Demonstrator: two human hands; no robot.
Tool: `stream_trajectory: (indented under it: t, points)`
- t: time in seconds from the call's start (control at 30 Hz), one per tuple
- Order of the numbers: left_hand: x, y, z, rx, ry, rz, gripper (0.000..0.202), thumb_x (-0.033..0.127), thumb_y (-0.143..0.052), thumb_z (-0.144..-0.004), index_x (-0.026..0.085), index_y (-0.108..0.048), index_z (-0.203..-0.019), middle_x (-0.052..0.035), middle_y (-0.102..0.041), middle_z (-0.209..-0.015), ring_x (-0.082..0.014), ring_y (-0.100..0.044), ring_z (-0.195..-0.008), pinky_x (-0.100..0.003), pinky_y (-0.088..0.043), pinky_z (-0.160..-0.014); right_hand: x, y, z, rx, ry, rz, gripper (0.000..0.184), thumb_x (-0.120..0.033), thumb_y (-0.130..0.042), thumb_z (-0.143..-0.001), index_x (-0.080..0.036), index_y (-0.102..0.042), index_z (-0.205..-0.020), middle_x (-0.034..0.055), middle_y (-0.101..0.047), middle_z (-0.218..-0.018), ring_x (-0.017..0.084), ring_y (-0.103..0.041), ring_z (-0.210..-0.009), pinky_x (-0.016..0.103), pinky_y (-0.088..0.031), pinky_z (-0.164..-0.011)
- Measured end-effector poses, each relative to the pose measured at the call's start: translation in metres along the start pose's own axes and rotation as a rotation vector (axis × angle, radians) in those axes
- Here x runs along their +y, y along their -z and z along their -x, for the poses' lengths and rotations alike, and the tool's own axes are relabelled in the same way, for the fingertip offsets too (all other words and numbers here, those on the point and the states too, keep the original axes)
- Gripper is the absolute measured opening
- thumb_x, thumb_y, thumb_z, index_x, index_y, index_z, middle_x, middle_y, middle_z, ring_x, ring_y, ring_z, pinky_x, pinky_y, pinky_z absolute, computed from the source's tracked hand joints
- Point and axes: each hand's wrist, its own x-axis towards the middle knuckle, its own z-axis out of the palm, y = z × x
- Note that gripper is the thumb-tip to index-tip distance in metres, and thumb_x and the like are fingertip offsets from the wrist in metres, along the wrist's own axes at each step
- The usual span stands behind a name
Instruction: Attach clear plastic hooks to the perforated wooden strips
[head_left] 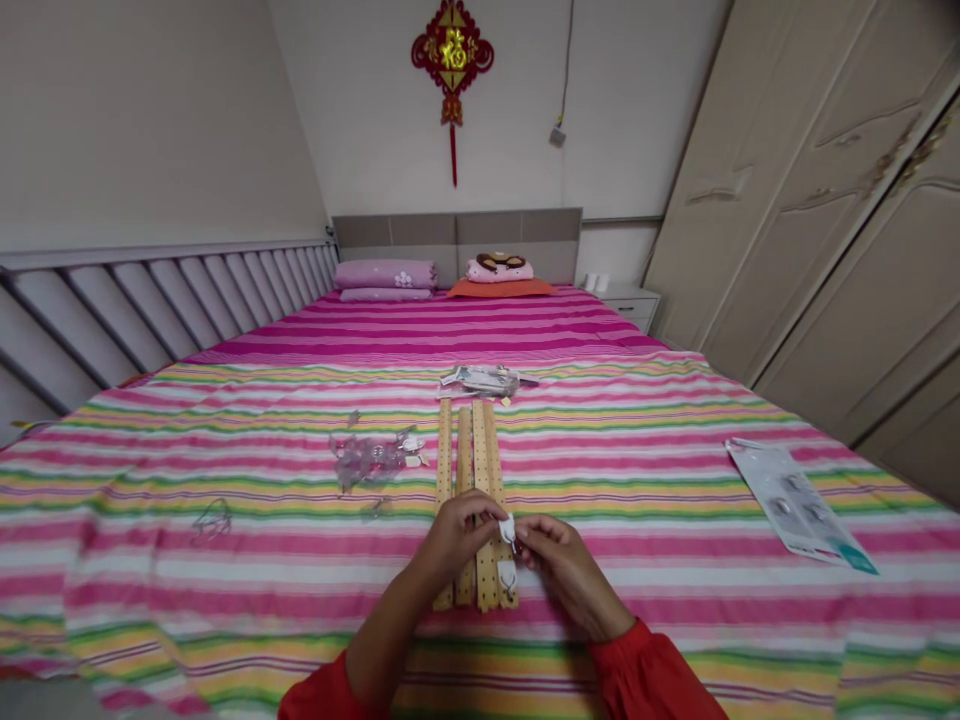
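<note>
A small white hook [508,527] is between my two hands, above the wooden strips with rows of holes [444,450]. My left hand [466,535] pinches it from the left, fingertips closed. From the right, my right hand [559,560] has thumb and finger closed at its edge, by a thin metal part. Just below, a second white hook [508,577] rests on the rightmost strip, near its front end. The strips lie side by side, lengthwise away from me. My fingers hide part of them.
Left of the strips lies a pile of clear plastic wrappers [367,460] with small white pieces. Beyond the strips is a plastic packet [487,380]. A blister pack [799,505] lies to the right on the striped bedspread [637,480]. Folded bedding [386,275] sits by the headboard.
</note>
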Motion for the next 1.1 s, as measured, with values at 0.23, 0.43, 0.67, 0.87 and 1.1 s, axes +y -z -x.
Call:
stream_trajectory:
  t: [0.23,0.43,0.67,0.87,1.1]
  points:
    - [-0.006,-0.005,0.001,0.051,0.147,0.067,0.017,0.013,-0.059,-0.073,0.016,-0.068,-0.086,-0.0026,-0.066,-0.081,-0.0139,-0.059,-0.075,-0.026,-0.046,-0.070,0.003,-0.003,-0.004,-0.022,0.010,0.002,0.026,-0.036,-0.080,-0.061,-0.014,-0.066,-0.063,-0.0024,-0.058,-0.047,0.007,-0.045,-0.043,0.021,-0.029,-0.045]
    - [-0.025,-0.012,0.008,0.151,0.320,0.117,0.023,0.015,-0.056,-0.075,0.014,-0.065,-0.096,-0.0048,-0.069,-0.086,-0.0158,-0.063,-0.080,-0.030,-0.050,-0.076,0.015,0.006,-0.012,0.086,-0.054,-0.001,0.023,-0.031,-0.079,-0.055,-0.013,-0.065,-0.057,-0.0007,-0.059,-0.047,0.007,-0.044,-0.042,0.021,-0.027,-0.043]
    - [-0.022,-0.013,0.026,0.206,0.139,-0.268,0.035,0.007,-0.041,-0.079,0.020,-0.070,-0.092,-0.0056,-0.068,-0.095,-0.0197,-0.058,-0.095,-0.040,-0.045,-0.089,0.021,0.006,-0.021,0.129,-0.121,0.149,0.017,-0.026,-0.069,-0.056,-0.014,-0.061,-0.047,-0.0010,-0.055,-0.039,0.006,-0.040,-0.035,0.021,-0.022,-0.037]
    - [-0.018,-0.019,0.033,0.076,0.144,-0.457,0.035,0.011,-0.044,-0.081,0.025,-0.072,-0.098,-0.0052,-0.066,-0.095,-0.0204,-0.057,-0.092,-0.036,-0.044,-0.081,0.025,0.007,-0.028,0.151,-0.139,0.188,0.019,-0.026,-0.068,-0.056,-0.015,-0.060,-0.044,-0.0019,-0.052,-0.034,0.005,-0.037,-0.030,0.020,-0.021,-0.034]
    - [-0.014,-0.030,0.035,0.045,0.182,-0.614,0.041,0.006,-0.051,-0.078,0.030,-0.069,-0.106,-0.0053,-0.064,-0.102,-0.0222,-0.054,-0.097,-0.038,-0.040,-0.081,0.028,0.006,-0.029,0.182,-0.146,0.204,0.019,-0.027,-0.066,-0.055,-0.015,-0.058,-0.043,-0.0022,-0.050,-0.032,0.005,-0.037,-0.030,0.020,-0.020,-0.034]
